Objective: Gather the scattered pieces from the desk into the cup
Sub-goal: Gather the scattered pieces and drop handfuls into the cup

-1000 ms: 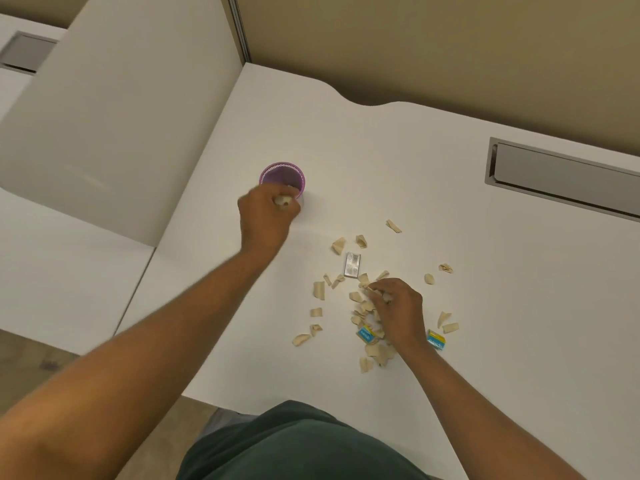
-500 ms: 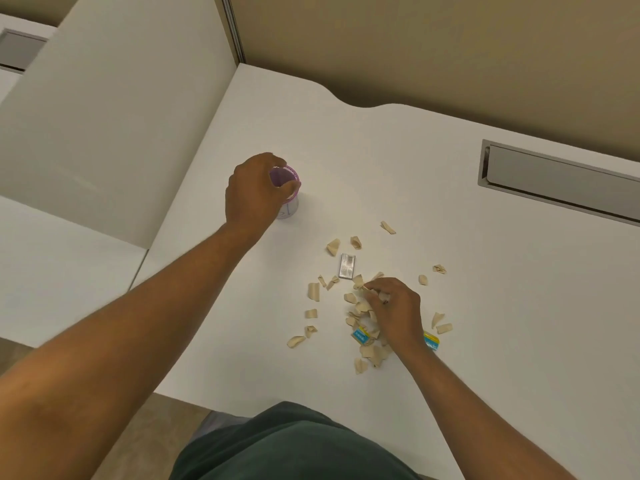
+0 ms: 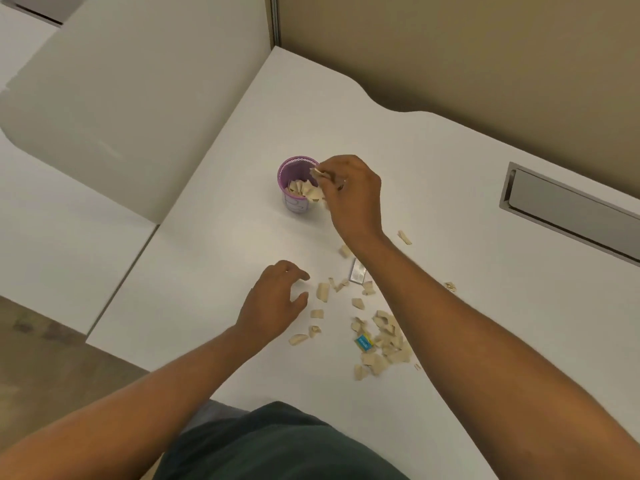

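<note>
A purple cup [image 3: 293, 174] stands on the white desk [image 3: 450, 188] and holds several beige pieces. My right hand [image 3: 349, 192] is at the cup's right rim, its fingertips pinched on a beige piece [image 3: 316, 172] over the opening. My left hand [image 3: 277, 299] hovers low over the desk with fingers spread and nothing in it, just left of a beige piece [image 3: 322, 291]. Several more scattered pieces [image 3: 384, 341] lie in a loose heap under my right forearm, with a small blue and yellow piece [image 3: 363, 342] among them.
A small silver box [image 3: 357, 271] lies beside my right forearm. A grey cable tray [image 3: 568, 209] is set into the desk at the right. A white partition [image 3: 138, 98] rises at the left. The desk's front edge runs near my body.
My left hand has left the cup and come down to the pieces on the left. My right hand has lifted from the heap and carried a piece to the cup.
</note>
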Motion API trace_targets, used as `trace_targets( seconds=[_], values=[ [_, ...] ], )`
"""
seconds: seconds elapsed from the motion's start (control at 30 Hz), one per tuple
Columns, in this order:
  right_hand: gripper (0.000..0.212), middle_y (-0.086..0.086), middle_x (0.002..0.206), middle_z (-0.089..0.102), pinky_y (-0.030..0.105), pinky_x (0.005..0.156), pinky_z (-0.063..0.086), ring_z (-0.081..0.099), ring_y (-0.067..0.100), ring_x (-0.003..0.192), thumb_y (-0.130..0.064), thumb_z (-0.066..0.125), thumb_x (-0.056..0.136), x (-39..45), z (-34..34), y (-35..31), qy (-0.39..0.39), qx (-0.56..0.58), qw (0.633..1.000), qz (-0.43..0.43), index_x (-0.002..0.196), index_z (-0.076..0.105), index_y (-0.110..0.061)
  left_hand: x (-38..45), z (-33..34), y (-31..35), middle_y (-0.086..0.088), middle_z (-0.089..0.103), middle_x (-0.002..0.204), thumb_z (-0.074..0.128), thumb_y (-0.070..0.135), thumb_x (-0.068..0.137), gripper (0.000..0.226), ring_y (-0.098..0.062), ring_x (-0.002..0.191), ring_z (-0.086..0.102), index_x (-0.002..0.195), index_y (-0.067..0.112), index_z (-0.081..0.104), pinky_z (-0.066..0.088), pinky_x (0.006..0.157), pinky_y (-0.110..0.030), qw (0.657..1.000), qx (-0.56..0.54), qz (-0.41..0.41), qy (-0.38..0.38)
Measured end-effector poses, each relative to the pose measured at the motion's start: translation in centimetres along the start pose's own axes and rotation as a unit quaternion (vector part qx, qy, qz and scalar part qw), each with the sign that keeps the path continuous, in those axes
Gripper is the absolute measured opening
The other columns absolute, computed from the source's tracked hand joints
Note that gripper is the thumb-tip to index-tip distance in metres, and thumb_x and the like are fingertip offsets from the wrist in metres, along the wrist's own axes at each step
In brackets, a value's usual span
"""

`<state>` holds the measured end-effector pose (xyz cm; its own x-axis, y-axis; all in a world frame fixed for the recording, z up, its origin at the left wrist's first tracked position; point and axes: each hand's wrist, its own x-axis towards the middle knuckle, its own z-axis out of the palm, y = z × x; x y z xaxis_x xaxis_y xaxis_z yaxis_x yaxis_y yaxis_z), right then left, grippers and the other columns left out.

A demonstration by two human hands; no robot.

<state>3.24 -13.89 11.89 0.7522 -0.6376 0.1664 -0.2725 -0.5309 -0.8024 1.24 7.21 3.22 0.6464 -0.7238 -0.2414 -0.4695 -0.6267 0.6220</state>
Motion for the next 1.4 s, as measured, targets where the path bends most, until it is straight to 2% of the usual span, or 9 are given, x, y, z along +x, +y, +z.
trace_targets(
  seconds=[0.23, 0.4, 0.5, 0.7, 0.77, 0.9, 1.03, 1.17, 1.4],
  values=[
    [0.02, 0.004, 0.115, 0.069, 0.025, 0.091, 0.047, 0.06, 0.024, 0.111, -0.007, 0.064, 0.091, 3.6, 4.3, 0.7, -0.123, -0.135, 0.981, -0.069, 0.105, 0.078, -0.011, -1.7, 0.6, -0.3, 0.01, 0.056, 0.124, 0.067, 0.022, 0.093, 0.031, -0.012, 0.115, 0.055, 0.124, 0.023, 0.066, 0.052, 0.093, -0.028, 0.999, -0.017, 0.032, -0.036],
    [0.01, 0.006, 0.084, 0.069, 0.035, 0.073, 0.05, 0.058, 0.028, 0.085, -0.015, 0.066, 0.087, 3.9, 3.6, 0.5, -0.215, -0.175, 0.959, -0.063, 0.084, 0.074, -0.018, -1.1, 0.5, -1.1, 0.01, 0.057, 0.122, 0.071, 0.019, 0.09, 0.034, -0.014, 0.111, 0.055, 0.123, 0.023, 0.067, 0.053, 0.091, -0.029, 0.998, -0.012, 0.046, -0.045],
    [0.017, 0.003, 0.096, 0.074, 0.037, 0.079, 0.054, 0.065, 0.024, 0.093, -0.018, 0.069, 0.081, 4.4, 2.2, -0.3, -0.249, -0.15, 0.956, -0.032, 0.096, 0.077, -0.022, -0.6, 0.7, -1.4, 0.011, 0.057, 0.12, 0.072, 0.017, 0.089, 0.035, -0.013, 0.11, 0.056, 0.123, 0.023, 0.067, 0.051, 0.091, -0.025, 0.997, -0.008, 0.053, -0.049],
    [0.024, -0.003, 0.119, 0.074, 0.022, 0.092, 0.05, 0.067, 0.012, 0.104, -0.01, 0.062, 0.096, 3.8, -3.2, 3.2, -0.106, -0.079, 0.99, 0.055, 0.113, 0.076, -0.02, -0.3, 0.3, -1.4, 0.01, 0.056, 0.124, 0.07, 0.025, 0.089, 0.036, -0.016, 0.114, 0.055, 0.125, 0.025, 0.064, 0.056, 0.085, -0.034, 0.997, 0.027, 0.054, -0.04],
    [0.027, 0.002, 0.125, 0.071, 0.029, 0.101, 0.05, 0.065, 0.019, 0.115, -0.01, 0.053, 0.101, 2.5, -5.3, 6.4, -0.102, -0.138, 0.981, 0.092, 0.117, 0.074, -0.016, -0.6, 0.3, -1.1, 0.008, 0.053, 0.13, 0.068, 0.043, 0.087, 0.048, -0.021, 0.118, 0.053, 0.132, 0.028, 0.059, 0.057, 0.081, -0.038, 0.996, 0.077, 0.035, -0.038],
    [0.043, 0.012, 0.155, 0.039, 0.045, 0.114, 0.034, 0.034, 0.038, 0.142, -0.035, 0.039, 0.108, -1.4, -7.2, 12.0, -0.221, -0.26, 0.917, 0.209, 0.149, 0.046, -0.024, -1.9, 1.4, -0.1, 0.003, 0.031, 0.147, 0.065, 0.081, 0.071, 0.096, -0.026, 0.127, 0.042, 0.15, 0.037, 0.032, 0.06, 0.08, -0.045, 0.977, 0.185, -0.045, -0.095],
    [0.046, 0.01, 0.164, 0.025, 0.045, 0.121, 0.026, 0.024, 0.036, 0.149, -0.033, 0.033, 0.11, -5.1, -6.4, 13.5, -0.32, -0.289, 0.901, 0.048, 0.154, 0.039, -0.024, -3.0, 3.2, 1.1, 0.0, 0.017, 0.155, 0.071, 0.08, 0.066, 0.115, -0.026, 0.133, 0.033, 0.157, 0.044, 0.011, 0.06, 0.083, -0.041, 0.976, 0.176, -0.032, -0.126],
    [0.044, 0.005, 0.163, 0.03, 0.044, 0.115, 0.035, 0.032, 0.035, 0.145, -0.035, 0.03, 0.11, -8.9, -5.9, 14.0, -0.322, -0.369, 0.872, -0.011, 0.149, 0.044, -0.023, -3.5, 4.6, 2.1, -0.001, 0.016, 0.16, 0.076, 0.067, 0.075, 0.103, -0.026, 0.138, 0.033, 0.158, 0.043, 0.02, 0.059, 0.092, -0.038, 0.977, 0.172, 0.012, -0.129],
    [0.043, 0.01, 0.163, 0.033, 0.044, 0.124, 0.024, 0.03, 0.034, 0.15, -0.025, 0.038, 0.109, -18.6, -7.2, 14.6, -0.284, -0.346, 0.894, 0.01, 0.149, 0.046, -0.012, -3.6, 6.4, 2.8, -0.002, 0.029, 0.156, 0.076, 0.034, 0.09, 0.07, -0.025, 0.138, 0.038, 0.152, 0.029, 0.045, 0.055, 0.102, -0.035, 0.986, 0.104, 0.054, -0.116]
  ],
)
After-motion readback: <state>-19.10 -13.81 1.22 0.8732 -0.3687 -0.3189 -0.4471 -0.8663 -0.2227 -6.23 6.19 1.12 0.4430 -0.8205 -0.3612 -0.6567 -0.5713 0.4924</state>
